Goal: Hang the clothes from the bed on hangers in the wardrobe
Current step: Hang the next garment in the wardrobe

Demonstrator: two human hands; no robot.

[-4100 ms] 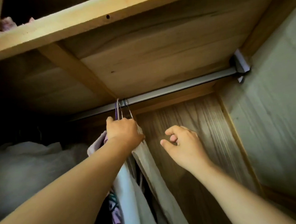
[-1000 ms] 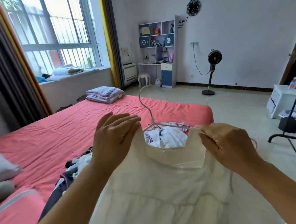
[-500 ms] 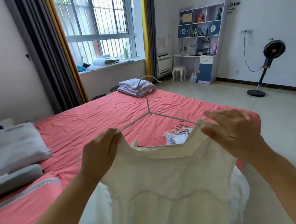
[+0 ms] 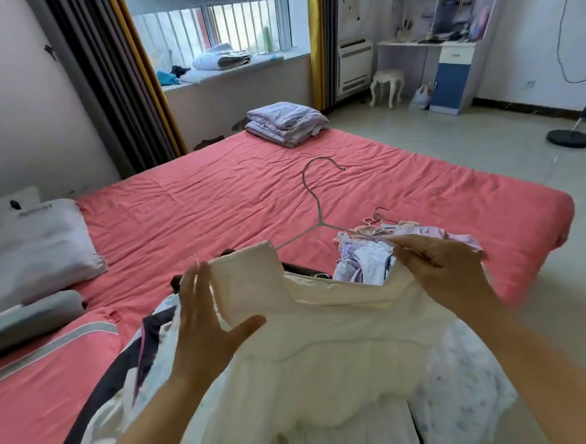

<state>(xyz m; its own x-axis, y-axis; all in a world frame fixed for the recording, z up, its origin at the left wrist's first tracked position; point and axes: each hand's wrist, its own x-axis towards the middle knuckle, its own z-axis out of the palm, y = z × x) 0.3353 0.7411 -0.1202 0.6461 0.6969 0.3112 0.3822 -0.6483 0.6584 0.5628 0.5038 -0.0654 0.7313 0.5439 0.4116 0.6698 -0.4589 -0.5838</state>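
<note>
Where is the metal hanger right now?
In the head view the wire hanger sits centre frame, tucked into the neck of the cream dress, its hook poking up over the pink bed.

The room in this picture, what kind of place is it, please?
Most likely a home bedroom: a bed with a coral-red sheet and a pillow, a desk with bookshelves by the far wall, and a curtained window.
</note>
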